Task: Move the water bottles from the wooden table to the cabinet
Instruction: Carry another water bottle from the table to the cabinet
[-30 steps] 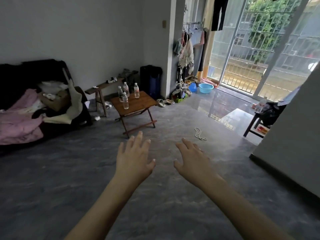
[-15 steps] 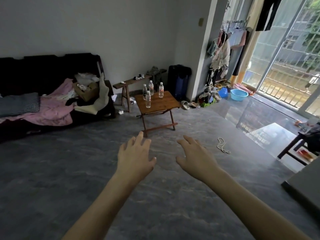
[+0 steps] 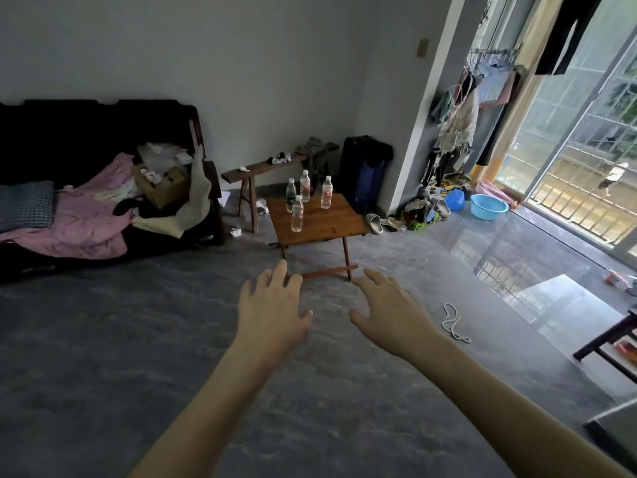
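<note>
Now wooden table (image 3: 324, 220) nearer, both hands empty

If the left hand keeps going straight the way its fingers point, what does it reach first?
Probably the small wooden folding table: the left hand, open and empty, points at its near legs, with only bare grey floor between. The clear plastic water bottles stand farther back. Depth is uncertain.

You've turned left and closed in on the wooden table (image 3: 319, 219): it now sits nearer and centred, just beyond your outstretched left hand (image 3: 272, 310) and right hand (image 3: 389, 315).
</note>
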`<state>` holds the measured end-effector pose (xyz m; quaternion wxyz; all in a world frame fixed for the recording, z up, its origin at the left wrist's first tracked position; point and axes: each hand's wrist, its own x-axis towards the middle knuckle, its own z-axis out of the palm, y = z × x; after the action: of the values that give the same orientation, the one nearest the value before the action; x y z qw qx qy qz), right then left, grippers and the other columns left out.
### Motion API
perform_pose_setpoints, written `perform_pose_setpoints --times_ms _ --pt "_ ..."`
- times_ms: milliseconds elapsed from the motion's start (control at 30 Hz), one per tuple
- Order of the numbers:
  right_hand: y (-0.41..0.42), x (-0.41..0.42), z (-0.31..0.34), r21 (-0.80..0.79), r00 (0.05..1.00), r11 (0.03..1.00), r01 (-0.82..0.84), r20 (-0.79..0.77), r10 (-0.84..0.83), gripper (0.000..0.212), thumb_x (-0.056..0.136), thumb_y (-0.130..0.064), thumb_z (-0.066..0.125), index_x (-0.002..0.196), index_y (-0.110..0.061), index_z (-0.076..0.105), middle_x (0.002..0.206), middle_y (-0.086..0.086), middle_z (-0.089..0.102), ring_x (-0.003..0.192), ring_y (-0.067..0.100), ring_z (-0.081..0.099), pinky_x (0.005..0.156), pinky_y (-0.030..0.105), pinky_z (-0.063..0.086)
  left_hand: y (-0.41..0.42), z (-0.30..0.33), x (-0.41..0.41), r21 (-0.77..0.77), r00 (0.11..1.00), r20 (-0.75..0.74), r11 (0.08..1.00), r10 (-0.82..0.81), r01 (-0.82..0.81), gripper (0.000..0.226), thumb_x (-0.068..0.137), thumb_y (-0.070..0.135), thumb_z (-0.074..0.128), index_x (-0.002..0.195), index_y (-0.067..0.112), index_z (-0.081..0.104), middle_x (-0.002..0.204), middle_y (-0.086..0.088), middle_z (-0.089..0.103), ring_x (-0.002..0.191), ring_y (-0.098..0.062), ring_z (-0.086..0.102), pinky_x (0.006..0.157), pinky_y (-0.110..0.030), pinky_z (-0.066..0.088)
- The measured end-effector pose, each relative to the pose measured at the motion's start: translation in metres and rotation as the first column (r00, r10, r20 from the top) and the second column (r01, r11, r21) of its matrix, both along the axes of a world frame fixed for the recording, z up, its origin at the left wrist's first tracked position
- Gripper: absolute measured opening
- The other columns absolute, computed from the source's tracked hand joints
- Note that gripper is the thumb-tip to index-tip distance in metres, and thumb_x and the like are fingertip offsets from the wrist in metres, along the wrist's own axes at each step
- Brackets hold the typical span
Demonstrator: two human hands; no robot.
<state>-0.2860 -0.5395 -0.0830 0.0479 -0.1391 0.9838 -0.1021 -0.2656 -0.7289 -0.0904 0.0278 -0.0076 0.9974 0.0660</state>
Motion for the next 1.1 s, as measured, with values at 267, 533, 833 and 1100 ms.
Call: perform_pose_setpoints --times_ms 267,533,833,1100 --pt "-0.012 -0.108 0.010 -0.016 1.000 1.000 0.021 -0.001 -0.021 0.056 0.093 -0.037 0.055 0.145 -0.023 0.041 0.154 0.000 0.036 0.137 0.022 0.038 0.105 0.038 0.039 -0.017 0.001 -0.111 0.060 0.999 0.007 0.998 -0.036 0.036 0.062 0.097 0.051 0.049 0.153 0.029 0.031 0.167 -0.001 0.016 0.150 -0.023 0.023 0.117 -0.043 0.027" --pt "-0.002 -0.220 0.007 -0.064 0.998 0.996 0.056 -0.004 -0.056 0.056 0.094 -0.034 0.054 0.147 -0.021 0.041 0.152 0.002 0.039 0.136 0.023 0.039 0.103 0.037 0.040 -0.023 -0.012 -0.219 0.008 0.999 0.035 1.000 -0.007 0.007 0.064 0.095 0.052 0.051 0.151 0.028 0.033 0.167 -0.003 0.017 0.150 -0.026 0.024 0.118 -0.046 0.028" --pt "0.041 -0.399 0.007 -0.154 0.999 0.987 0.041 -0.015 -0.044 0.042 0.091 -0.030 0.059 0.131 -0.022 0.054 0.140 -0.002 0.050 0.124 0.022 0.049 0.098 0.040 0.044 -0.001 -0.013 -0.385 -0.033 1.000 0.000 0.999 0.014 -0.014 0.058 0.094 0.051 0.052 0.146 0.027 0.040 0.152 0.002 0.038 0.139 -0.023 0.039 0.109 -0.042 0.035" --pt "0.042 -0.549 -0.013 -0.189 0.999 0.981 -0.030 0.009 0.032 0.031 0.088 -0.043 0.055 0.117 -0.034 0.060 0.118 -0.010 0.058 0.110 0.017 0.055 0.093 0.041 0.051 0.007 -0.008 -0.513 -0.060 0.998 -0.012 0.996 0.068 -0.068 0.061 0.094 0.052 0.052 0.148 0.027 0.037 0.156 0.002 0.034 0.142 -0.023 0.038 0.111 -0.043 0.035"
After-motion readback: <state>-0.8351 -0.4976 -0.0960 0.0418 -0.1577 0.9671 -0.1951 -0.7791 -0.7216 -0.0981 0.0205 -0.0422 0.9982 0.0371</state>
